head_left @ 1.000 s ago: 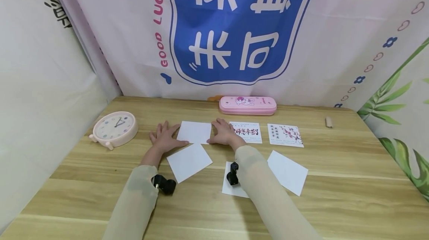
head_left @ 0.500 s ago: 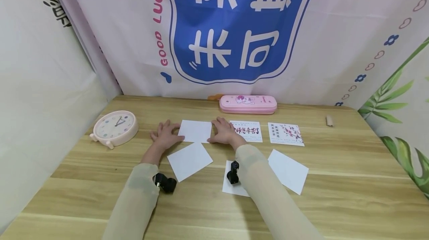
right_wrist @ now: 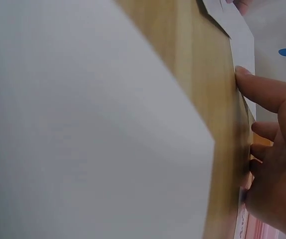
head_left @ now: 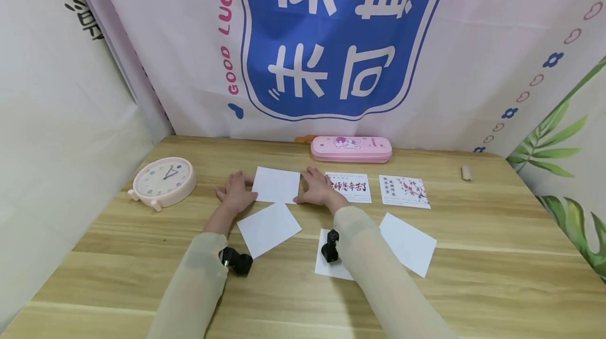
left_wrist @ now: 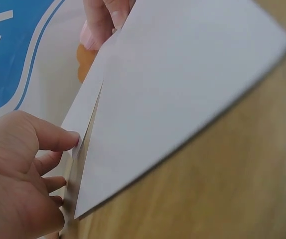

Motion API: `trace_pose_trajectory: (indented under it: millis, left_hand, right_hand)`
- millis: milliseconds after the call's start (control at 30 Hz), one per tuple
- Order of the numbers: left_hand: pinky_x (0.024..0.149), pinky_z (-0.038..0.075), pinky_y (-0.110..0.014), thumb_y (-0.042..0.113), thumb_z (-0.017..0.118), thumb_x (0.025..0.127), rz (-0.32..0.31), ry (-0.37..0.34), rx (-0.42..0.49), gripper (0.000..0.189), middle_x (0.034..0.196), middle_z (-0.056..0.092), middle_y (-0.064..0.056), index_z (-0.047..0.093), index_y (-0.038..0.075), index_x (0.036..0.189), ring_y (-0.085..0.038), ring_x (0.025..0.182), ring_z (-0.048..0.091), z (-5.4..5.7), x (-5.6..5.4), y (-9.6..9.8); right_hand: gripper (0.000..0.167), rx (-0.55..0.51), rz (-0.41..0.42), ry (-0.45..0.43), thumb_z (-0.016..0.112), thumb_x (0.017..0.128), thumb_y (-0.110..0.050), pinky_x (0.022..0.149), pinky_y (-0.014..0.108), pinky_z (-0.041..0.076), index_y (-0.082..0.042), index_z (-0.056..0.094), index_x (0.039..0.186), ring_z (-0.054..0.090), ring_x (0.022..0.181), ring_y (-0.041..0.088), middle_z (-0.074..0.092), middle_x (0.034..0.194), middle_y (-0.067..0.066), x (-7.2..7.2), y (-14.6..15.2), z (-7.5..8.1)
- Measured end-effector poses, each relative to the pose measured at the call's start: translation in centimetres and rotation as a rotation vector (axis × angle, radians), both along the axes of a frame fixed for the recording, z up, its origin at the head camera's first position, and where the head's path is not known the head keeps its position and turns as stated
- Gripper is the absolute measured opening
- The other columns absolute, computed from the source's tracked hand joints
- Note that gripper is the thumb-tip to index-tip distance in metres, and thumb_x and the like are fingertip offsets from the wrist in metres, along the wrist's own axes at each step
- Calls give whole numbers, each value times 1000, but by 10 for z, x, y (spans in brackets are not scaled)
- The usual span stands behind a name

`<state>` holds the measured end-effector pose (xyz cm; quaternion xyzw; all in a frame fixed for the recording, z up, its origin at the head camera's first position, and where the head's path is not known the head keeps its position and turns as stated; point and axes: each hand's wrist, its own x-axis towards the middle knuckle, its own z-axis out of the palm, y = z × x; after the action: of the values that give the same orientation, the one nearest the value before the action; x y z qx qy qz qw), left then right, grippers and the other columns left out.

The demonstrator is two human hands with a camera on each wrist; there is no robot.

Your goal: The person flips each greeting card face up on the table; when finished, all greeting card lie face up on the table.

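Note:
A blank white card point(head_left: 276, 185) lies between both hands at the back middle of the table. My left hand point(head_left: 236, 191) pinches its left edge, the thumb at the near corner; in the left wrist view this thumb point(left_wrist: 66, 139) overlaps the card point(left_wrist: 85, 107). At the opposite edge my right hand point(head_left: 317, 189) holds the card between thumb and fingers. The right wrist view has the right thumb point(right_wrist: 260, 89) against that edge. Just in front lies a second blank card point(head_left: 270, 229), turned askew, which fills much of the left wrist view.
Two printed cards, one with red writing point(head_left: 352, 189) and one with blossoms point(head_left: 405, 191), lie right of my right hand. Two more blank cards point(head_left: 408, 244) point(head_left: 324, 268) lie nearer. Around stand a pink pencil case point(head_left: 351, 149), a clock point(head_left: 163, 181) and a small beige object point(head_left: 466, 172).
The held card's far edge has shifted slightly up and away. My left hand's fingers have drawn in closer at its left edge. My right hand has stayed nearly still.

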<state>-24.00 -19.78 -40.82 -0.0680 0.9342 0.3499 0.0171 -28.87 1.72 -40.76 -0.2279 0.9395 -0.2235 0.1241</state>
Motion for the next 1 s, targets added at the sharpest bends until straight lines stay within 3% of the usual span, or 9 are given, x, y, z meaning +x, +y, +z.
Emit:
trace_pose_trajectory:
  millis: [167, 300, 400, 567, 700, 867, 1000]
  left_hand:
    - [89, -14, -58, 15, 58, 75, 57, 69, 6, 31, 132, 32, -17, 56, 2, 104, -34, 123, 19, -2, 1, 3]
    - [90, -12, -57, 18, 61, 75, 115, 118, 20, 27, 113, 52, -13, 58, 4, 99, -32, 111, 39, -5, 0, 6]
    - [92, -7, -56, 19, 61, 76, 147, 138, 27, 25, 98, 57, -12, 58, 4, 97, -29, 100, 46, -6, 0, 8]
    - [90, 19, -46, 17, 60, 79, 155, 179, 74, 22, 92, 57, -12, 56, 2, 95, -27, 89, 50, -7, -2, 9]
    - [77, 40, -36, 8, 59, 79, 126, 222, 191, 18, 88, 55, -16, 54, -3, 92, -27, 84, 52, -9, -3, 10]
    - [70, 43, -32, 3, 60, 78, 141, 262, 288, 14, 84, 55, -16, 54, -5, 88, -26, 80, 52, -10, -4, 11]
    - [65, 43, -26, 3, 61, 77, 163, 279, 363, 14, 82, 55, -15, 55, -5, 87, -23, 78, 51, -9, -4, 11]
  right_hand:
    - [79, -39, -18, 24, 67, 72, -33, 100, 44, 3, -7, 27, 134, 11, 127, 25, 20, 139, 13, 1, -2, 1]
    - [75, -112, -31, 68, 69, 72, -26, 101, 43, 7, -3, 30, 132, 19, 125, 25, 29, 136, 13, 0, -3, 0]
    - [72, -197, -50, 92, 69, 72, -20, 100, 38, 16, -1, 32, 131, 29, 121, 25, 36, 131, 13, -1, -5, 0]
    - [71, -335, -84, 75, 67, 73, -8, 82, 31, 41, -1, 28, 131, 53, 91, 21, 57, 100, 12, -1, -7, 1]
    - [68, -414, -106, 73, 64, 73, -2, 66, 30, 45, 2, 27, 130, 52, 66, 18, 57, 75, 8, 1, -7, 3]
    - [58, -496, -172, 111, 62, 75, -2, 66, 28, 44, 3, 37, 126, 49, 65, 16, 52, 71, 5, 2, -8, 2]
    - [32, -566, -231, 168, 63, 75, -3, 69, 27, 44, 2, 56, 106, 54, 69, 17, 58, 72, 6, 3, -7, 0]
